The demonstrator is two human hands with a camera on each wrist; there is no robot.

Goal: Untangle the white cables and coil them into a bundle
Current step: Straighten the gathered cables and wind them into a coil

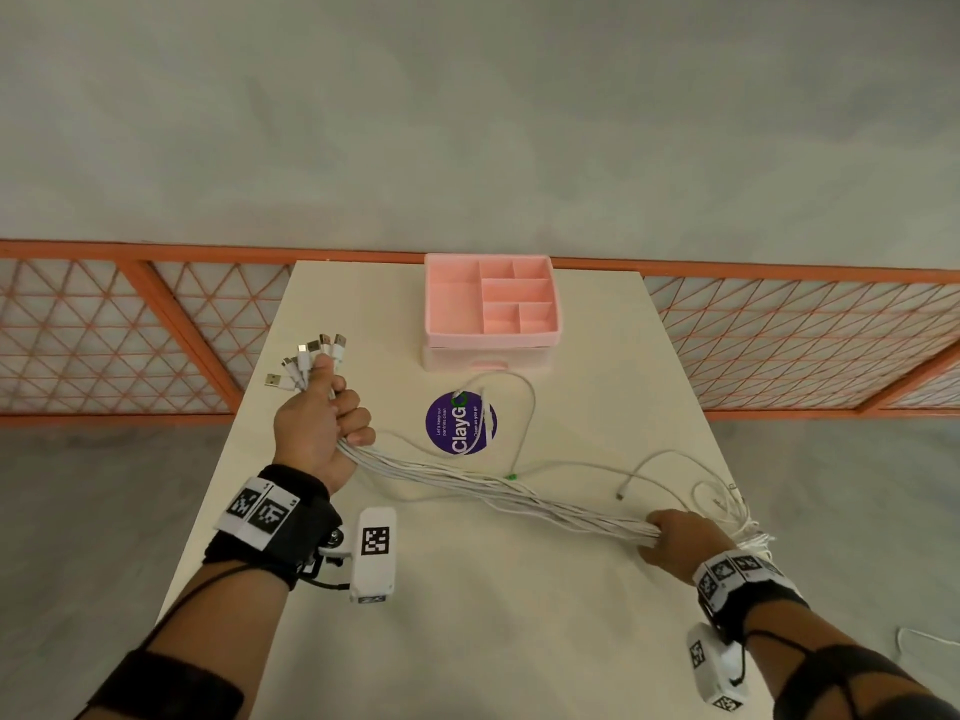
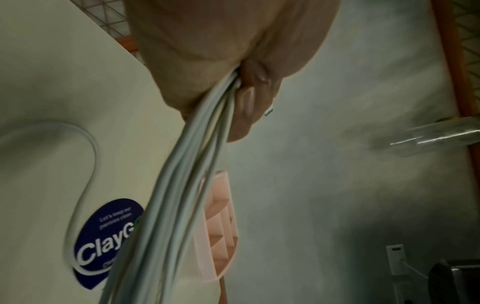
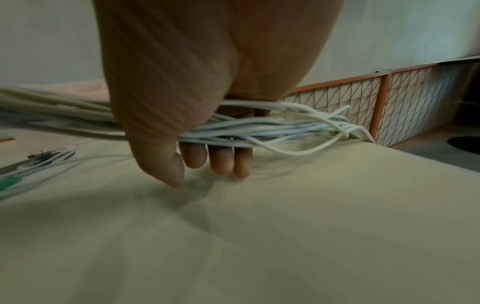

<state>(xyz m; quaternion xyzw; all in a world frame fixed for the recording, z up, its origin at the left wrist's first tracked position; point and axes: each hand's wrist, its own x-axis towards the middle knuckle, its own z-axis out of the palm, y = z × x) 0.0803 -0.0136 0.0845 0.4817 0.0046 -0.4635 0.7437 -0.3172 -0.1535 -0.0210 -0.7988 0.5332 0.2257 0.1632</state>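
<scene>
Left hand [image 1: 319, 433], raised over the left part of the bench [image 1: 467, 615], has its grip closed in a fist around one end of the white cables [image 1: 519, 498]; the USB plugs [image 1: 311, 356] fan out above the fist. The bundle runs low across the bench to the right hand [image 1: 680, 537], whose fingers [image 3: 221, 160] curl around it near the right edge, loose loops trailing beyond. One stray cable [image 1: 524, 407] lies across a purple sticker [image 1: 460, 423], in front of a pink organizer [image 1: 491, 304].
</scene>
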